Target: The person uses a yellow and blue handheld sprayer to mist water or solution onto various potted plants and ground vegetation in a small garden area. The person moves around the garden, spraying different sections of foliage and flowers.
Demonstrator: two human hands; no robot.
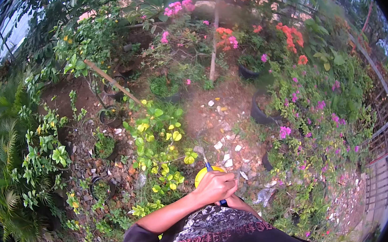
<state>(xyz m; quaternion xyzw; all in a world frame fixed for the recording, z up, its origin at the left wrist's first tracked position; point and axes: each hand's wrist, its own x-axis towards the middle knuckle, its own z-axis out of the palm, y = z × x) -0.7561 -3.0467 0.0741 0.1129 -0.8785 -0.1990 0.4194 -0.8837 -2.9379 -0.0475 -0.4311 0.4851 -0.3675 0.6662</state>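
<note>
My left hand is closed around the blue handle of a small hand tool, likely a trowel. Its greyish metal head points away from me over the ground. A yellow rounded object, perhaps a bowl, shows just beyond the knuckles; its lower part is hidden. My right hand lies beneath the left, close to my shirt. Most of its fingers are covered, so what it holds is not visible. Left of the tool grows a shrub with yellow-green leaves.
Stones and white rubble cover the soil ahead. Dark pots stand to the right, among flowering bougainvillea. More potted plants are at left, where a wooden stick slants upward. A thin trunk rises ahead.
</note>
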